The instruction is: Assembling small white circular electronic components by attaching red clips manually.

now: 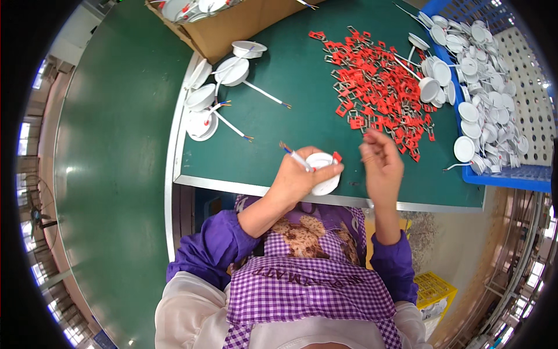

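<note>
At the near table edge (232, 185), a round white lamp housing (323, 174) is gripped by the left hand (296, 177); approx. half of it is hidden under thumb & fingers. Its white lead (296, 156) is seen running up-left from the housing, w/ bared wire ends pointing away from the person. The right hand (381, 163) is raised just beside it, fingers pinched narrow; whether a clip is held can't be told, as fingertips are blurred. A red clip (336, 156) is seen at the housing's upper right rim. Loose red clips (383, 87) are heaped mid-table. On the right, a blue crate (511, 174), partly cut off, is filled w/ white housings (488, 81). Top left, a cardboard box (232, 26), cropped, holds more; finished lamps (212, 96) are laid beside it.
</note>
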A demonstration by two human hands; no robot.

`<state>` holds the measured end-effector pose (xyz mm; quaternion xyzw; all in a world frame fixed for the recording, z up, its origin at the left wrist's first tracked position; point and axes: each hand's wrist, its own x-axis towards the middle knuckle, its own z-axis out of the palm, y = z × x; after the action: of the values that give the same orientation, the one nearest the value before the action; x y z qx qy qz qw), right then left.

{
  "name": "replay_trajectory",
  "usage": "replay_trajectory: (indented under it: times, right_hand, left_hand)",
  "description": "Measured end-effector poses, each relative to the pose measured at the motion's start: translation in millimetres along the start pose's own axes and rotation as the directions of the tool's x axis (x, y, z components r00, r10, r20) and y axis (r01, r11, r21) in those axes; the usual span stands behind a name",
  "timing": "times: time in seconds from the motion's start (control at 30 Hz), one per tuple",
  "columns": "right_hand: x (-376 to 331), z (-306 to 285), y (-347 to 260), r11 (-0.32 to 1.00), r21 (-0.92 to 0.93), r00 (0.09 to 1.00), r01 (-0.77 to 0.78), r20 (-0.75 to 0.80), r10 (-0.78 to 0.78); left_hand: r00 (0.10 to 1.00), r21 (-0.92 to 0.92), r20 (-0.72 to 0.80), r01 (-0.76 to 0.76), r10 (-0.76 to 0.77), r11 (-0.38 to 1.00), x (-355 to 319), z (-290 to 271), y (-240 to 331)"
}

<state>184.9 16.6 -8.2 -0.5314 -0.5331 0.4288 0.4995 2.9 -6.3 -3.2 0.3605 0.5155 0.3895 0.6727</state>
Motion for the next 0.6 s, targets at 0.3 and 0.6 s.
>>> replay_trajectory:
  times: [0.3, 0.6]
  right_hand:
    - [23, 9, 4, 0.847, -0.433, 0.935, 0.309, -0.026, -0.355]
    - [50, 1, 29, 0.559, -0.788, 0.931, 0.260, 0.051, -0.361]
  left_hand:
    - [0.676, -0.542, -0.003, -0.621, 0.737, 0.567, 82, -74, 247]
    - [0.763, 0.953, 0.229, -0.050, 0.605, -0.298, 120, -122, 150]
